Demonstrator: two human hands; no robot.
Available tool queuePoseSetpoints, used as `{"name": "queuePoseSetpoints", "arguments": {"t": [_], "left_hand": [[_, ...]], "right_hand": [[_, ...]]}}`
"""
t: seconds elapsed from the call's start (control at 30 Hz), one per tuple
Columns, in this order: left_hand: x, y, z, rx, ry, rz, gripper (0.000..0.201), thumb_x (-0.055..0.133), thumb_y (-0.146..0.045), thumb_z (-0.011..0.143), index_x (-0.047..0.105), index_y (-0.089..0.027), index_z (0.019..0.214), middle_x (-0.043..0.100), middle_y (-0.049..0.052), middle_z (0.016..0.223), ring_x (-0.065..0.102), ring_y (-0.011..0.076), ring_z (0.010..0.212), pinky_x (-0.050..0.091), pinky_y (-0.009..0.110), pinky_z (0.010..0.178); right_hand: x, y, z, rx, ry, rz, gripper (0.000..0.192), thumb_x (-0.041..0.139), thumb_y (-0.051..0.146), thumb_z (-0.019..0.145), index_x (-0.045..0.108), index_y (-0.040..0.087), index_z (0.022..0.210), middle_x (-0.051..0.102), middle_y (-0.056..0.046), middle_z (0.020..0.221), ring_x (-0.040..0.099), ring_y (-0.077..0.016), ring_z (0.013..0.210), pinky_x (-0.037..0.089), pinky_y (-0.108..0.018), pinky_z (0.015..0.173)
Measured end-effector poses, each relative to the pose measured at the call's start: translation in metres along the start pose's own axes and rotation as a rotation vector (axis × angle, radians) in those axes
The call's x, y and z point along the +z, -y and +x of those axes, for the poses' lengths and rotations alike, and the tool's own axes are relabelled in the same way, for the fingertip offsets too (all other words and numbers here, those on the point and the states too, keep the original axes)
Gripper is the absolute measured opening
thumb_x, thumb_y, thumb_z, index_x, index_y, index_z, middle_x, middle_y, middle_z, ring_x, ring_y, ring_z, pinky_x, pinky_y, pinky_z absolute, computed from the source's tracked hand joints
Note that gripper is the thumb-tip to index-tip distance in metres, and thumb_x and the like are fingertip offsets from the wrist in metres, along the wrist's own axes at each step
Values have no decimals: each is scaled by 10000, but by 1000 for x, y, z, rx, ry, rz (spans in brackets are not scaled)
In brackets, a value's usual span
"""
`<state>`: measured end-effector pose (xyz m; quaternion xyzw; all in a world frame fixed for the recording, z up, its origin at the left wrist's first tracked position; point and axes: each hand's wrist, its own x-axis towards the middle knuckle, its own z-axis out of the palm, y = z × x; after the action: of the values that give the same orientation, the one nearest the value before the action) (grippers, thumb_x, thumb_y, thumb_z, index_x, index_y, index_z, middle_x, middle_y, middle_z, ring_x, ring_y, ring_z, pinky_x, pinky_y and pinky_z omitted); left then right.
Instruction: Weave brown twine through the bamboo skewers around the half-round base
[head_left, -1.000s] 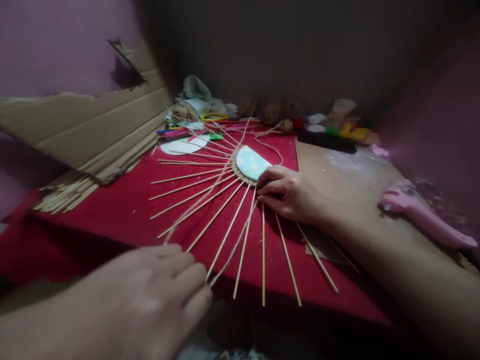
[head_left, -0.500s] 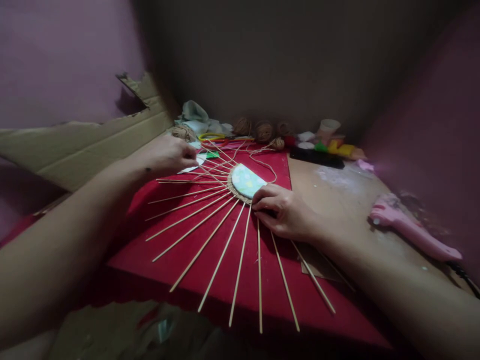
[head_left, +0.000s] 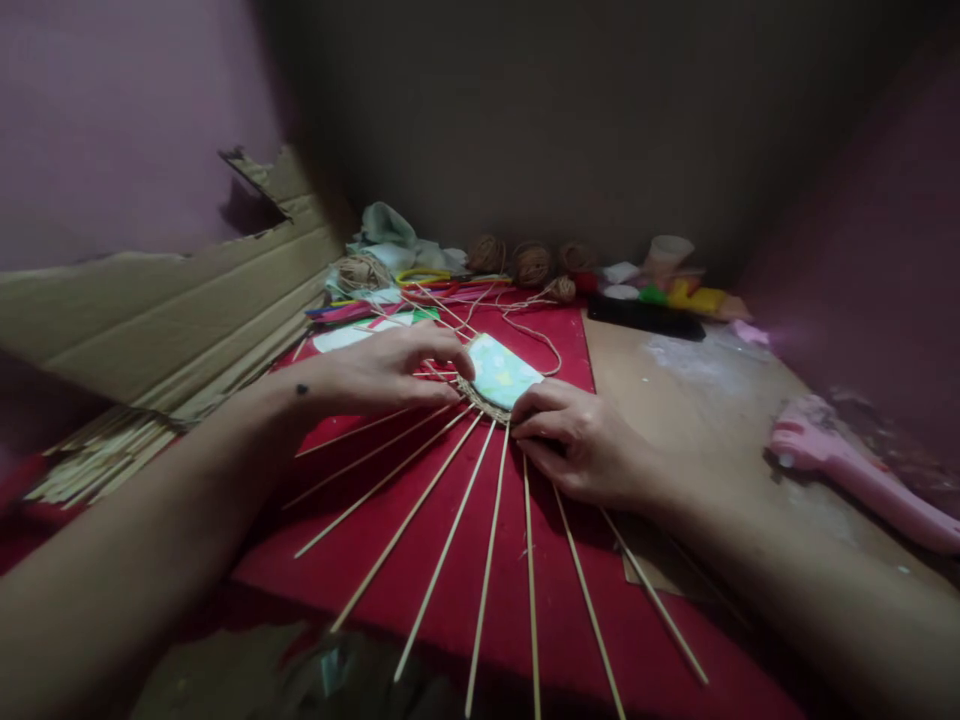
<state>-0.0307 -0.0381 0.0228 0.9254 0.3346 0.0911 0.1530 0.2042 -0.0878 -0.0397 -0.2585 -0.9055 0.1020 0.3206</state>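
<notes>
A red felt cloth (head_left: 600, 640) covers the table. Thin wooden sticks (head_left: 487, 570) fan out from a pale round disc (head_left: 501, 372). The right hand (head_left: 581, 445) presses its edge, fingers bent. The left hand (head_left: 382, 370) pinches brown twine (head_left: 536, 335). Pulling hard could shift the sticks.

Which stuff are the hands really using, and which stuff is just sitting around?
In use:
- left hand and right hand
- patterned disc with woven twine rim
- radiating sticks
- red cloth

Lying about:
- pink glue gun
- twine balls
- cardboard sheet
- spare stick bundle
</notes>
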Motion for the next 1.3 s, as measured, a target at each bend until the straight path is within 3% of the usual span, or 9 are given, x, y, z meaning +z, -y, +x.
{"name": "queuePoseSetpoints", "arguments": {"t": [0.17,0.4,0.7,0.87,1.07,1.3], "left_hand": [[21,9,7,14,8,40,176,556,-313,833,655,-171,865,595,45,898,509,167,865,389,281,798],[30,14,8,-11,-12,69,183,457,-257,882,561,-137,790,565,35,780,486,128,681,366,230,636],[21,14,2,-24,68,99,126,495,-234,866,600,-165,846,604,-14,731,508,94,625,340,194,606],[18,15,1,-32,107,83,146,502,-236,851,632,-169,858,611,-16,717,513,91,606,341,191,590],[17,17,1,-38,107,47,148,508,-246,833,622,-163,788,570,-31,644,485,82,557,331,189,562],[12,19,0,-86,125,27,195,515,-290,818,611,-159,711,532,-34,599,455,83,541,316,188,528]], "right_hand": [[0,0,0,-11,3,-3,185,513,53,777,684,106,731,635,-103,843,558,-172,792,488,-322,720],[0,4,1,-36,4,-65,191,510,67,794,680,96,713,633,-121,864,537,-192,816,479,-341,727],[-2,5,2,-56,48,-115,166,509,102,819,663,125,762,653,-97,880,521,-207,853,453,-377,786],[-10,9,11,76,81,-105,194,532,79,789,638,100,950,655,-94,855,539,-195,826,469,-332,735],[-8,5,33,142,200,-156,209,535,60,798,707,146,878,679,-76,857,584,-173,830,462,-294,753],[9,6,26,113,131,-178,225,509,95,816,719,158,865,641,-65,822,576,-150,775,451,-262,679]]}}
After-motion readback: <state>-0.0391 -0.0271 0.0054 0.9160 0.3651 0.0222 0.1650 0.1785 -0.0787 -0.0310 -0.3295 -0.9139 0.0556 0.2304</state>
